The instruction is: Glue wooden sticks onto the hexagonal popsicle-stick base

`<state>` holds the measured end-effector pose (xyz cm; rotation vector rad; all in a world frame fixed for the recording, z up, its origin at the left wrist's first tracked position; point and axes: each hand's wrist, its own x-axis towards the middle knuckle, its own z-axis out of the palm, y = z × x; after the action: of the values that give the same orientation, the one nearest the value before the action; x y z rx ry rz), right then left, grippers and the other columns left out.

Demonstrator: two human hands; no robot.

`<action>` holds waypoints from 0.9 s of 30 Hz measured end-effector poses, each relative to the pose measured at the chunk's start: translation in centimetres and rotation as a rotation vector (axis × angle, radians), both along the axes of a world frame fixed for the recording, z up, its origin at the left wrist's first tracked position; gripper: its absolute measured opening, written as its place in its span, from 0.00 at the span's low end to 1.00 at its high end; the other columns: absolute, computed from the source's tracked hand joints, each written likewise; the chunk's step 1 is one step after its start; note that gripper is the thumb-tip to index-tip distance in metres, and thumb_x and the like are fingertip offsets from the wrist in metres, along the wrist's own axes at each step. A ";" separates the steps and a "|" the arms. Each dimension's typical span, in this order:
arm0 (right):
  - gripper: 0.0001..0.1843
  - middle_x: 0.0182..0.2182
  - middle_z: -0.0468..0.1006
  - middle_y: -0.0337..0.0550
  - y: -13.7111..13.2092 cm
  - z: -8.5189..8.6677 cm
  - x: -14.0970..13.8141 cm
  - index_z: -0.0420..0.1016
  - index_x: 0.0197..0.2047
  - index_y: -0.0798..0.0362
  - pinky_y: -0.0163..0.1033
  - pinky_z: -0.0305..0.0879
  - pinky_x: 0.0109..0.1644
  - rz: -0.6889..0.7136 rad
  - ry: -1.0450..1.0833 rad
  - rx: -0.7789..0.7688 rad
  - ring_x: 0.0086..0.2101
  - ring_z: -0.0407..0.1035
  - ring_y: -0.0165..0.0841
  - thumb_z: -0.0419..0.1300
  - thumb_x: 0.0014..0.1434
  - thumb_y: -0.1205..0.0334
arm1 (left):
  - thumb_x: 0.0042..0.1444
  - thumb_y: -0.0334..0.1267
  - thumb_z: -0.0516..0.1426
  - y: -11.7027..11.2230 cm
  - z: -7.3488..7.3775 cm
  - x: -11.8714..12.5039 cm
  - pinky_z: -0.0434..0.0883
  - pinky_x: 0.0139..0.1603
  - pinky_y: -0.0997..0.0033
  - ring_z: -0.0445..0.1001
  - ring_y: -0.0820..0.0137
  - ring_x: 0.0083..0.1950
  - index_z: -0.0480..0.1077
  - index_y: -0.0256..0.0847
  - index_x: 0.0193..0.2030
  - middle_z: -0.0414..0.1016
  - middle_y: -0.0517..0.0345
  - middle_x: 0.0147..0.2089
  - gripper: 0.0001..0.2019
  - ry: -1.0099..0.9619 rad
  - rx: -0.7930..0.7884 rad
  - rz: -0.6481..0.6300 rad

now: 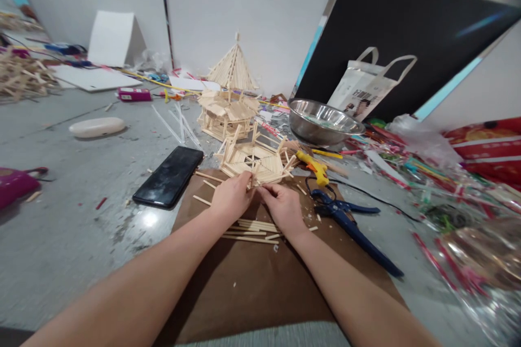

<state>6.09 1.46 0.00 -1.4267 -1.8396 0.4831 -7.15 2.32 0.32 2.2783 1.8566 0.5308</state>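
My left hand (231, 198) is closed at the near edge of a wooden stick frame (266, 165), its thumb and fingers pinching one of the uprights there. Beside it, my right hand (285, 207) is closed too, fingertips at the same edge; whatever it pinches is hidden. The frame has a many-sided floor of thin sticks with short sticks standing round its rim. Loose wooden sticks (252, 231) lie on the brown sheet (240, 293) under my wrists. Behind the frame stands a stick pavilion model (230, 111) with a pointed roof.
Right of the frame are a yellow glue gun (315, 168) and blue-handled cutters (354, 227). A black phone (169, 176) lies to the left, near a white oval case (97, 127). Further back are a steel bowl (325, 133) and a white bag (362, 89). Coloured scraps crowd the right side.
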 end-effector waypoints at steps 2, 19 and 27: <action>0.13 0.23 0.76 0.39 0.0 0.0 0.0 0.74 0.29 0.53 0.31 0.60 0.28 0.002 0.005 -0.001 0.24 0.68 0.30 0.52 0.50 0.56 | 0.50 0.42 0.46 0.0 0.0 0.0 0.63 0.30 0.72 0.70 0.66 0.33 0.58 0.43 0.38 0.71 0.57 0.32 0.10 0.001 -0.006 0.001; 0.14 0.24 0.76 0.39 -0.3 0.2 -0.2 0.73 0.31 0.52 0.31 0.62 0.29 0.003 0.061 -0.020 0.25 0.69 0.30 0.50 0.51 0.55 | 0.51 0.44 0.45 0.1 0.0 0.0 0.63 0.31 0.71 0.70 0.66 0.34 0.59 0.42 0.37 0.71 0.57 0.31 0.11 -0.004 0.011 -0.006; 0.13 0.21 0.75 0.38 -0.2 0.4 -0.2 0.73 0.30 0.52 0.30 0.60 0.27 -0.001 0.025 -0.003 0.23 0.69 0.29 0.50 0.52 0.55 | 0.52 0.43 0.44 0.1 -0.1 0.1 0.63 0.31 0.71 0.70 0.66 0.34 0.59 0.42 0.36 0.70 0.57 0.32 0.09 0.007 0.019 -0.010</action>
<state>5.90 1.23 0.41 -1.4178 -1.8186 0.5014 -7.06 2.47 0.20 2.3026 1.8498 0.5422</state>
